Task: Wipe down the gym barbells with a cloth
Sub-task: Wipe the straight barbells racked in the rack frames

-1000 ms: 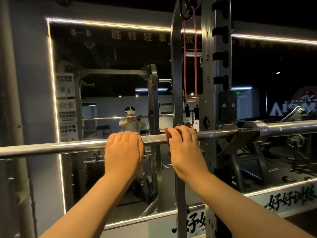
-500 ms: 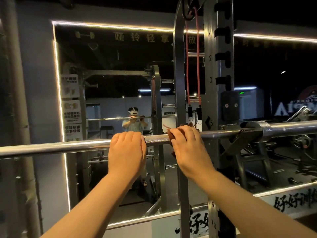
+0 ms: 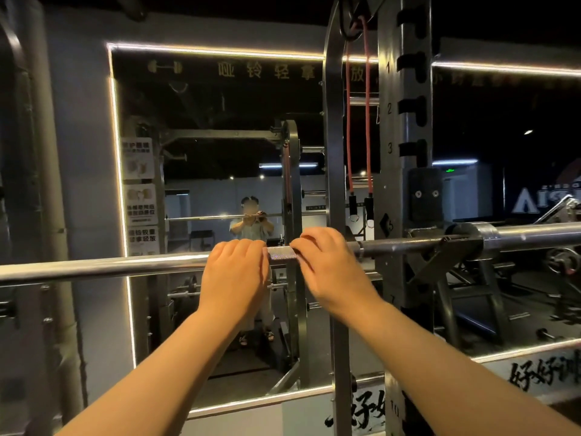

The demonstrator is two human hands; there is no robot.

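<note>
Lying level across the view, the round steel barbell point(image 3: 94, 268) rests near its thick collar on a black hook point(image 3: 446, 256) of the slotted, numbered rack upright point(image 3: 383, 127). The left grip point(image 3: 234, 272) is curled over the smooth polished shaft. The right grip point(image 3: 330, 269), slightly blurred, curls over it just beside, with a short band of rough knurling point(image 3: 281, 253) showing between them. A red tubular resistance band point(image 3: 348, 121) hangs behind, before a light-edged mirror point(image 3: 204, 105).

The room is dark. A thin white light strip point(image 3: 213, 51) runs round the mirror point(image 3: 220, 105) and makes the bar point(image 3: 94, 266) shine. The arms look warm and bright. The right hand point(image 3: 333, 272) is a bit blurry. The post point(image 3: 12, 121) at the left edge looks bent.
</note>
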